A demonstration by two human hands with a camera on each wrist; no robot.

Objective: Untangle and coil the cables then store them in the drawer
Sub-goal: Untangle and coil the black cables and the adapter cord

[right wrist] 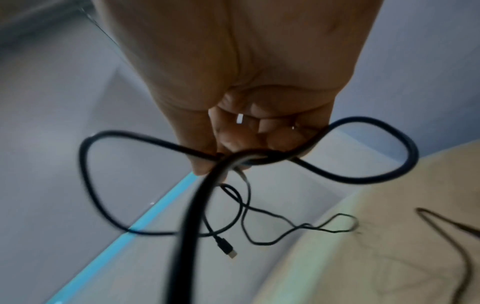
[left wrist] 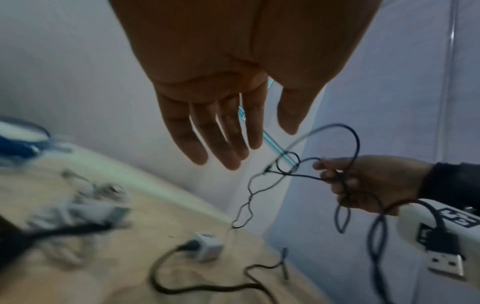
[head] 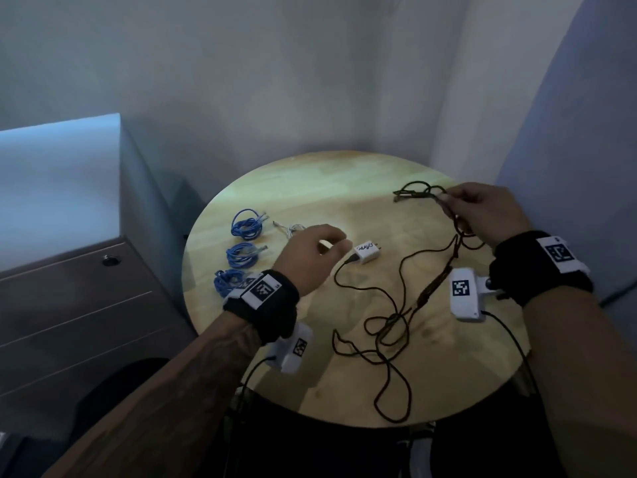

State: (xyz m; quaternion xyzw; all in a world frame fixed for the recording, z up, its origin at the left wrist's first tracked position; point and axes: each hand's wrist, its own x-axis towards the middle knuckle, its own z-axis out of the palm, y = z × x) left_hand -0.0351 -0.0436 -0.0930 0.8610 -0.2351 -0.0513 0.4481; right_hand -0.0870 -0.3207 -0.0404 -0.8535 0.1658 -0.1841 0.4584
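Note:
A long black cable (head: 396, 305) sprawls in tangled loops over the round wooden table (head: 310, 188). One end is plugged into a white charger block (head: 367, 251). My right hand (head: 458, 201) is raised over the table's far right and grips several loops of the black cable (right wrist: 389, 176). A small plug end (right wrist: 228, 248) dangles below that hand. My left hand (head: 331, 243) hovers just left of the charger with its fingers (left wrist: 221, 144) relaxed and holding nothing. Three coiled blue cables (head: 241, 253) lie in a row at the table's left.
A thin white cable (head: 289, 229) lies between the blue coils and my left hand. A grey drawer cabinet (head: 69, 305) with a round lock (head: 111, 260) stands left of the table, drawers closed. Walls close in behind and to the right.

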